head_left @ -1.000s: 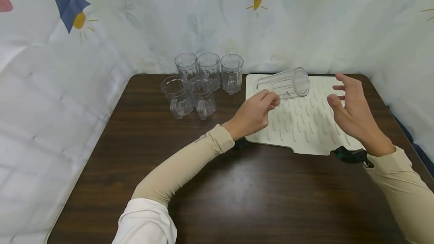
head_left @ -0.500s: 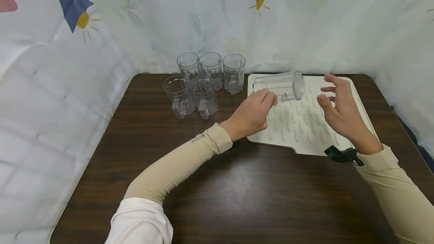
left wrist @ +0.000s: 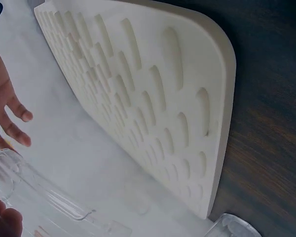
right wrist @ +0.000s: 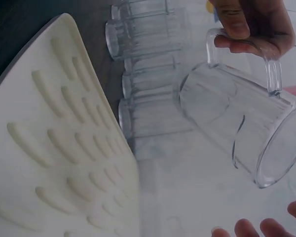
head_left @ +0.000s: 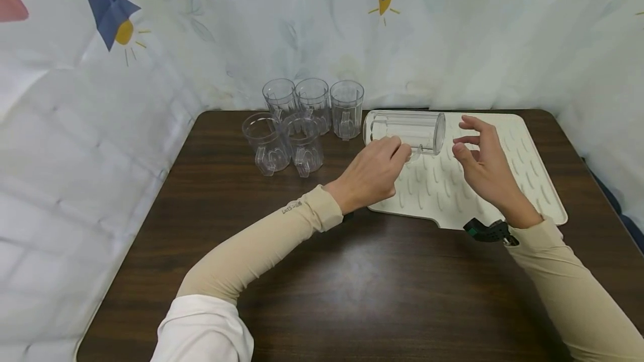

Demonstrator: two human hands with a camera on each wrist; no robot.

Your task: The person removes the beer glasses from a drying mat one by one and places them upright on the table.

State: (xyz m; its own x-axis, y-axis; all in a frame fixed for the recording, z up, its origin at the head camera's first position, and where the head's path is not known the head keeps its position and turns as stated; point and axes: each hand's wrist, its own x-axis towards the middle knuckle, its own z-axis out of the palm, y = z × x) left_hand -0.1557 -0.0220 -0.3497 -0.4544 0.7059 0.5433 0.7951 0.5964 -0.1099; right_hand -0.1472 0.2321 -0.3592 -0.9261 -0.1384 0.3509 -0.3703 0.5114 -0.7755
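My left hand (head_left: 374, 172) grips the handle of a clear plastic mug (head_left: 407, 127), which lies tipped on its side in the air with its mouth facing right. In the right wrist view, the fingers curl through the handle (right wrist: 274, 74) and the mug (right wrist: 237, 108) hangs apart from the mat. Below it is a cream drying mat (head_left: 463, 200) with raised ridges. To the right of the mug's rim, my right hand (head_left: 485, 169) holds nothing; its fingers are spread and slightly bent, over the mat.
Several more clear mugs stand upright at the back, left of the mat; a front one (head_left: 304, 149) has its handle toward me. The dark wood table (head_left: 352, 289) extends in front. A white patterned cloth (head_left: 241, 32) hangs behind and at the sides.
The mug has turned from a tilt with its mouth raised to roughly level, and shifted slightly left and down. My right hand has moved left, closer to its rim.
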